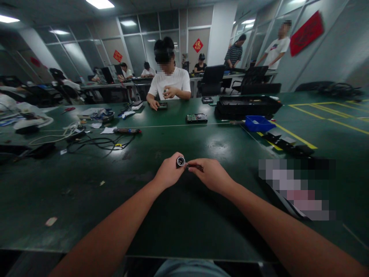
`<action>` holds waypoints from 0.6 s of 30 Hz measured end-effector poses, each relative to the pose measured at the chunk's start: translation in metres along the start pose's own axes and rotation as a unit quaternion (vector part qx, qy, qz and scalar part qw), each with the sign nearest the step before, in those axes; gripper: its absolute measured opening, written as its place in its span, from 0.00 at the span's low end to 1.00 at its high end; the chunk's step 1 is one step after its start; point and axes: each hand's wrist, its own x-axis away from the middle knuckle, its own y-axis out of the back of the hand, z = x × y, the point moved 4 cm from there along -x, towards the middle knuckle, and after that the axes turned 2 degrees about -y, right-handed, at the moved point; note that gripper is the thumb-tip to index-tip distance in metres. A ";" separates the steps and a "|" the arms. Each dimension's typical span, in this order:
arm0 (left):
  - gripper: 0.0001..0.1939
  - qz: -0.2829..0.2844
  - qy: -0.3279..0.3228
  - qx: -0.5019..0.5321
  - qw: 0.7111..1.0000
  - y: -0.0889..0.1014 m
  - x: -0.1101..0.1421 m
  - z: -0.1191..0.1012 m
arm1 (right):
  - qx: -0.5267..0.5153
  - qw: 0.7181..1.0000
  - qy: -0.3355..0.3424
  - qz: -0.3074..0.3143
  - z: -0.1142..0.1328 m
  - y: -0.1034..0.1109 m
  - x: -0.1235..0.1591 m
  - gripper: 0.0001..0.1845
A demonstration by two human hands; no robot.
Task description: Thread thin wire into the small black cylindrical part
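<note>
Nearest us on the dark green table (115, 215) lies a pale scrap (51, 221), off to the left. Farther in, our two hands meet above the tabletop. In our left hand (169, 172) we grasp a dark cylinder (180, 162), fingers curled about it; its round, silver-rimmed end faces back towards us, so its long axis runs roughly along our line of sight. That end shows at the inner edge of the left hand, by the thumb side, while our fingers hide most of the body. With our right hand (213, 175) we pinch a slim, dark reddish piece (198, 167) between thumb and fingertips. It lies crosswise, its tip pointing left to the cylinder, just beside the rim; we cannot tell whether the two touch.

Beyond our hands, black cables (100, 143) lie looped on the left, with a pen-shaped tool (127, 131) past them. Farther off we see a blue tray (258, 124) on the right, a flat device with a green board (196, 118) nearer the middle, and a long black case (248, 107). Across the table a person in a white T-shirt (170, 82) bends over another device (163, 105).
</note>
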 end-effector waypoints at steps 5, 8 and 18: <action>0.06 0.032 -0.020 0.006 0.999 -0.003 0.001 -0.004 | -0.010 0.998 0.032 -0.052 0.003 0.000 0.001 0.13; 0.07 0.045 -0.036 0.007 0.998 -0.005 0.003 -0.008 | 0.001 0.995 0.072 -0.069 0.003 -0.004 0.001 0.13; 0.08 0.072 -0.054 0.010 0.996 -0.007 0.006 -0.020 | 0.009 0.992 0.059 -0.116 -0.001 -0.002 0.000 0.04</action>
